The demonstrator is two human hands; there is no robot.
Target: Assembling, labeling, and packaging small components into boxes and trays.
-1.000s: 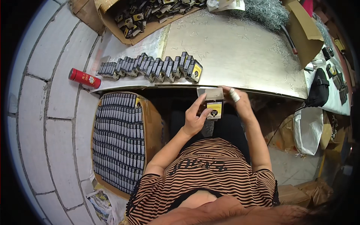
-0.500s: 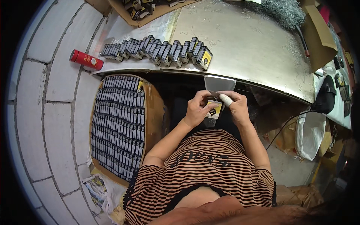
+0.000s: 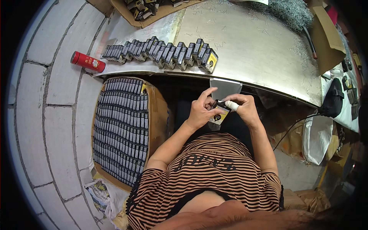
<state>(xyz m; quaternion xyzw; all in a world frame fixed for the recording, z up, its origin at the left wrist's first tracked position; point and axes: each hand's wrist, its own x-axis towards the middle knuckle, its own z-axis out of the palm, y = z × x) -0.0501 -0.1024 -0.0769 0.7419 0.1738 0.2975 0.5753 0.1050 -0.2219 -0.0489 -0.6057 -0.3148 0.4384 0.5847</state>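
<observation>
Both hands meet just below the metal table (image 3: pixel 245 50) edge, at centre frame. The left hand (image 3: pixel 200 112) and right hand (image 3: pixel 245 109) (one finger taped white) pinch a small black and yellow box (image 3: pixel 219 114) with a grey flap above; its label is too small to make out. A row of boxes (image 3: pixel 165 51) stands at 11 o'clock, a red can (image 3: pixel 87 61) at 10, a packed carton (image 3: pixel 122 126) at 9.
</observation>
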